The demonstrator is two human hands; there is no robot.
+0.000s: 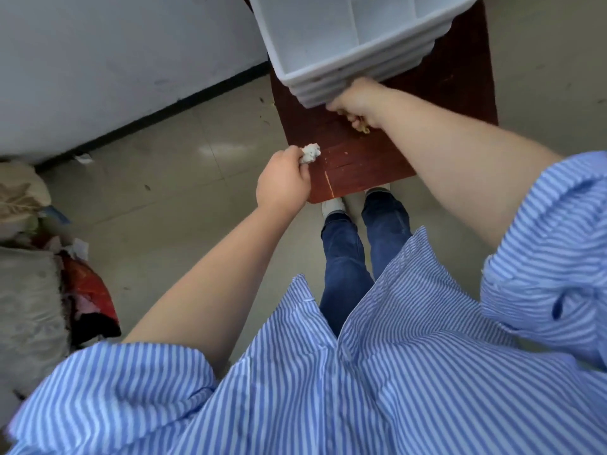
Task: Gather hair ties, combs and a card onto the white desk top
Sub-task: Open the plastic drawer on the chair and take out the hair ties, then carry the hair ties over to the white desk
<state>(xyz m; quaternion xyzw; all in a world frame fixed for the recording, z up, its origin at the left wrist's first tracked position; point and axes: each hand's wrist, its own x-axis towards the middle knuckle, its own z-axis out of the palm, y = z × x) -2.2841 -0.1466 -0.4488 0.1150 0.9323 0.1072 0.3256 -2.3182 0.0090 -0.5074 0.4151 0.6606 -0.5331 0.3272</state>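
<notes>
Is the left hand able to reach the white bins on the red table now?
Probably yes. The left hand is at the table's near edge with bare wood before the bins, but it already holds a white scrunchie.

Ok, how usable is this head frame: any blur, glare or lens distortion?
Head view: soft even light; a pale glare patch on the floor tiles; wide-angle bending toward the edges; motion smear on the white trays and both hands, so the white tuft in the left hand and the yellowish bit in the right hand stay unidentifiable.
</notes>
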